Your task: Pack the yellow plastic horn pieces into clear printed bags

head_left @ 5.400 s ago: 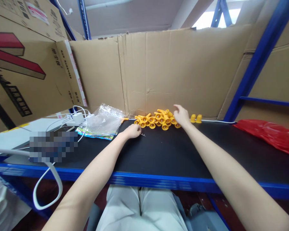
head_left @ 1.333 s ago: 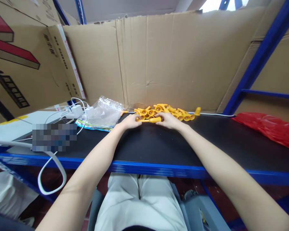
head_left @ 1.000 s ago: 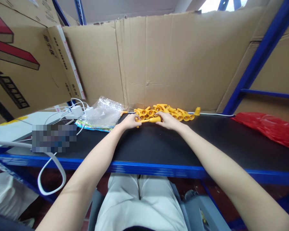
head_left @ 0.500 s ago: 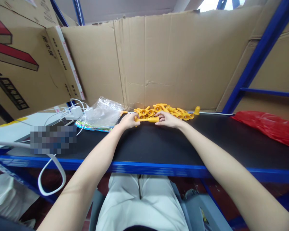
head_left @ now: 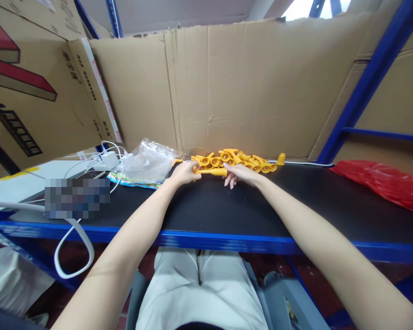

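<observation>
A yellow plastic piece point(head_left: 213, 172) with a thin ridged shaft and a wider right-hand end is held level just above the black tabletop point(head_left: 213, 206). My left hand point(head_left: 185, 173) is closed around its left end. At the wider end is my right hand point(head_left: 242, 174); its thumb and fingers meet the tip, while other fingers fan downward. Exactly how the tip sits in those fingers is partly hidden. Right behind both hands lies a heap of similar yellow pieces point(head_left: 254, 161), several showing round hollow mouths.
A clear plastic bag point(head_left: 146, 160) lies left of the heap, near white chargers point(head_left: 109, 159) with cables. Red plastic film point(head_left: 378, 181) lies at right. Cardboard point(head_left: 261, 87) walls the back; a blue rail point(head_left: 227, 241) edges the front. One yellow piece point(head_left: 281, 159) stands upright.
My right hand has turned, its fingers now spreading downward below the piece's end. My left hand keeps its hold, and the piece stays almost where it was.
</observation>
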Motion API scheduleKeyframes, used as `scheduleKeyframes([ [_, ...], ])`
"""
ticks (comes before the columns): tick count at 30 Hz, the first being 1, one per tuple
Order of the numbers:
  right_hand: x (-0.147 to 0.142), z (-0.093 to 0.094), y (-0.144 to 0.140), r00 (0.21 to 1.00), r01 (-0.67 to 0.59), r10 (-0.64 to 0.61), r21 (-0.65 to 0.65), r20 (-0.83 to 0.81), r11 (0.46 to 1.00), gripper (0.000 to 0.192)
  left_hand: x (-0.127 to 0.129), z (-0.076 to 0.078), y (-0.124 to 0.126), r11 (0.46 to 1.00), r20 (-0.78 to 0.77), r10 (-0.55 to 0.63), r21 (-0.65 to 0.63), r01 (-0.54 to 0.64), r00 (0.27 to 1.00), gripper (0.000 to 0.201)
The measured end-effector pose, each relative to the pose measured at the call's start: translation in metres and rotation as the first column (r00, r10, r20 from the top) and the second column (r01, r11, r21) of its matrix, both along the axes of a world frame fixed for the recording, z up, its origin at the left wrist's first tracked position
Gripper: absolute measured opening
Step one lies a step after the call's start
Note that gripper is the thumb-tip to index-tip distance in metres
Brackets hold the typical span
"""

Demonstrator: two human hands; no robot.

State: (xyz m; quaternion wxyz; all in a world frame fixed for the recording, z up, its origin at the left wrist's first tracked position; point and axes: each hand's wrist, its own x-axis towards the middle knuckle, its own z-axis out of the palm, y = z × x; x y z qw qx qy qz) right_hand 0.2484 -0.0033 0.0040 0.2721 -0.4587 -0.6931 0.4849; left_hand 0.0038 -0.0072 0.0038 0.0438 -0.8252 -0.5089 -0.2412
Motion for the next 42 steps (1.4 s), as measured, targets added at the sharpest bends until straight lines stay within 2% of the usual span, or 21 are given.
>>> scheduleKeyframes([
  [3, 0.002, 0.002, -0.001, 1.000, -0.011, 0.011, 0.015, 0.000, 1.000, 0.045, 0.001, 0.000, 0.001, 1.000, 0.014, 0.028, 0.009, -0.028, 1.000, 0.028],
  [5, 0.004, 0.003, -0.002, 0.999, -0.028, 0.029, 0.079, -0.014, 0.997, 0.038, 0.000, 0.001, 0.002, 0.999, 0.016, 0.038, 0.016, -0.039, 0.999, 0.028],
  [7, 0.006, 0.004, -0.003, 0.999, -0.044, 0.047, 0.148, -0.014, 0.988, 0.042, 0.000, 0.001, 0.002, 0.999, 0.014, 0.044, 0.021, -0.045, 0.999, 0.028],
  [10, 0.006, 0.004, -0.003, 0.998, -0.060, 0.063, 0.185, -0.016, 0.981, 0.031, -0.001, 0.003, 0.002, 0.999, 0.011, 0.039, 0.028, -0.039, 0.999, 0.028],
  [12, 0.004, 0.004, -0.003, 0.998, -0.056, 0.061, 0.161, -0.024, 0.985, 0.033, -0.001, 0.004, 0.001, 0.999, 0.006, 0.035, 0.037, -0.035, 0.999, 0.029],
  [17, -0.001, -0.001, 0.000, 1.000, -0.008, 0.008, 0.050, -0.001, 0.999, 0.059, 0.003, 0.006, -0.003, 0.998, -0.001, 0.037, 0.059, -0.036, 0.999, 0.029],
  [22, -0.002, -0.003, 0.002, 0.999, 0.020, -0.021, 0.006, 0.037, 1.000, 0.070, 0.003, 0.003, -0.001, 0.998, 0.022, 0.044, 0.042, -0.045, 0.999, 0.029],
  [25, 0.003, 0.002, 0.001, 1.000, 0.010, -0.010, -0.015, 0.016, 1.000, 0.058, 0.002, 0.002, 0.001, 0.998, 0.035, 0.054, 0.036, -0.055, 0.998, 0.028],
  [27, 0.007, 0.005, 0.000, 1.000, -0.014, 0.015, 0.037, -0.027, 0.999, 0.041, 0.001, 0.002, 0.001, 0.997, 0.039, 0.067, 0.025, -0.068, 0.997, 0.029],
  [30, 0.010, 0.008, -0.003, 0.998, -0.048, 0.054, 0.145, -0.041, 0.988, 0.035, 0.002, 0.003, 0.000, 0.997, 0.038, 0.071, 0.018, -0.072, 0.997, 0.030],
  [32, 0.008, 0.008, -0.004, 0.998, -0.057, 0.061, 0.162, -0.020, 0.985, 0.029, 0.002, 0.004, -0.001, 0.998, 0.035, 0.066, 0.023, -0.067, 0.997, 0.030],
  [38, 0.000, 0.003, 0.000, 1.000, -0.004, 0.003, 0.076, 0.011, 0.997, 0.055, 0.002, 0.003, 0.000, 0.998, 0.034, 0.049, 0.043, -0.050, 0.998, 0.030],
  [42, 0.002, 0.005, 0.000, 1.000, -0.001, 0.000, 0.053, 0.024, 0.999, 0.053, 0.001, 0.001, 0.002, 0.997, 0.038, 0.046, 0.056, -0.048, 0.998, 0.028],
])
